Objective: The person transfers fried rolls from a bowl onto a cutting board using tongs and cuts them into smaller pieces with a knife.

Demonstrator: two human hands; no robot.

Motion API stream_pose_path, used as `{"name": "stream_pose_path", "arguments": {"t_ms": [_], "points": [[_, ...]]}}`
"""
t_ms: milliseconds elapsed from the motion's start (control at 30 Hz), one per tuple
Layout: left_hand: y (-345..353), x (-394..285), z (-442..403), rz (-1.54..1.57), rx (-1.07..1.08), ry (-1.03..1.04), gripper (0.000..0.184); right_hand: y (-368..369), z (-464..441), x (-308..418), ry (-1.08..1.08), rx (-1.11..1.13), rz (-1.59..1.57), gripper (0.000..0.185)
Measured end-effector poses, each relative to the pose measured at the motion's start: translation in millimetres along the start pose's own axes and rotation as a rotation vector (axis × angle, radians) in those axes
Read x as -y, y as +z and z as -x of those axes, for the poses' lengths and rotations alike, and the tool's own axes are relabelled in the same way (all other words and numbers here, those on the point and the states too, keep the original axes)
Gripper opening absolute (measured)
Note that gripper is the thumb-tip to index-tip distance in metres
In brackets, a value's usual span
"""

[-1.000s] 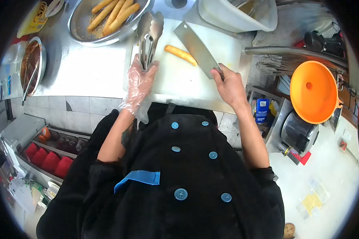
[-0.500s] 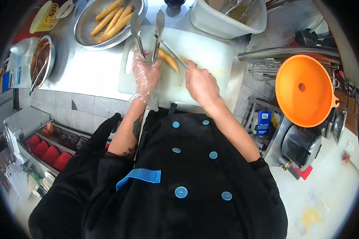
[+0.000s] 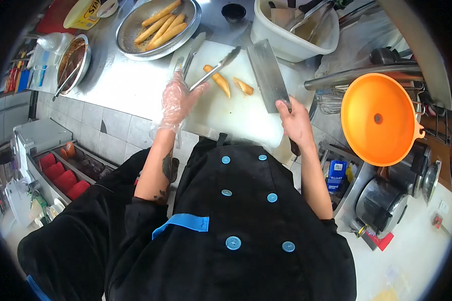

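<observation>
Fried roll (image 3: 217,82) in two pieces on a white cutting board (image 3: 226,125), upper half of it, between the two hands. Left piece lies slanted, one end up toward the strainer, the other tapering down toward the wearer. Right piece (image 3: 243,86) shorter, just beside it, a narrow gap between; too small to make out its ends.

Left hand (image 3: 178,103): clear loose glove, fingers closed round the lower part of metal tongs (image 3: 221,65). Tongs spread in a wide V, tips pointing away from the wearer, nothing between the tips. Their right arm passes across the upper end of the left piece; contact, cannot tell.

Right hand (image 3: 297,123): bare, gripping the handle of a broad cleaver (image 3: 267,75). Blade slants up and to the left, its edge just beside the right piece, apart from it. Whether the blade touches the board, cannot tell.

Board rests on a metal counter (image 3: 120,83). Beyond it, to the left: strainer (image 3: 130,30) with four long rolls (image 3: 166,36) lying in it. Near the strainer, a small black cup (image 3: 233,13). Top right, a white tub (image 3: 296,54) holding utensils. Far left, a metal bowl (image 3: 85,65) of dark red sauce, a utensil handle leaning over its rim. Right side, well apart from the board: large orange bowl (image 3: 376,95).
</observation>
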State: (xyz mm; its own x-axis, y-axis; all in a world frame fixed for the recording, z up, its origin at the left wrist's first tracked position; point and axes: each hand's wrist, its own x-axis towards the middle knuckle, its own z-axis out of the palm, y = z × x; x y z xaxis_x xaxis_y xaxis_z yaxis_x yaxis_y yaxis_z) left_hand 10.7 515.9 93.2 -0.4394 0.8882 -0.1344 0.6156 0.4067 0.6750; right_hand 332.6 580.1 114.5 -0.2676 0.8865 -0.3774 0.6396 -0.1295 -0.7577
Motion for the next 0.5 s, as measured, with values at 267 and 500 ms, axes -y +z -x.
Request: {"name": "stream_pose_path", "arguments": {"t_ms": [267, 500], "points": [[15, 16, 1, -0.495, -0.368, 0.194, 0.073, 7, 20, -33, 0.101, -0.074, -0.062, 0.037], [64, -45, 56, -0.04, 0.168, 0.264, 0.065, 8, 22, -46, 0.086, -0.089, -0.059, 0.038]]}}
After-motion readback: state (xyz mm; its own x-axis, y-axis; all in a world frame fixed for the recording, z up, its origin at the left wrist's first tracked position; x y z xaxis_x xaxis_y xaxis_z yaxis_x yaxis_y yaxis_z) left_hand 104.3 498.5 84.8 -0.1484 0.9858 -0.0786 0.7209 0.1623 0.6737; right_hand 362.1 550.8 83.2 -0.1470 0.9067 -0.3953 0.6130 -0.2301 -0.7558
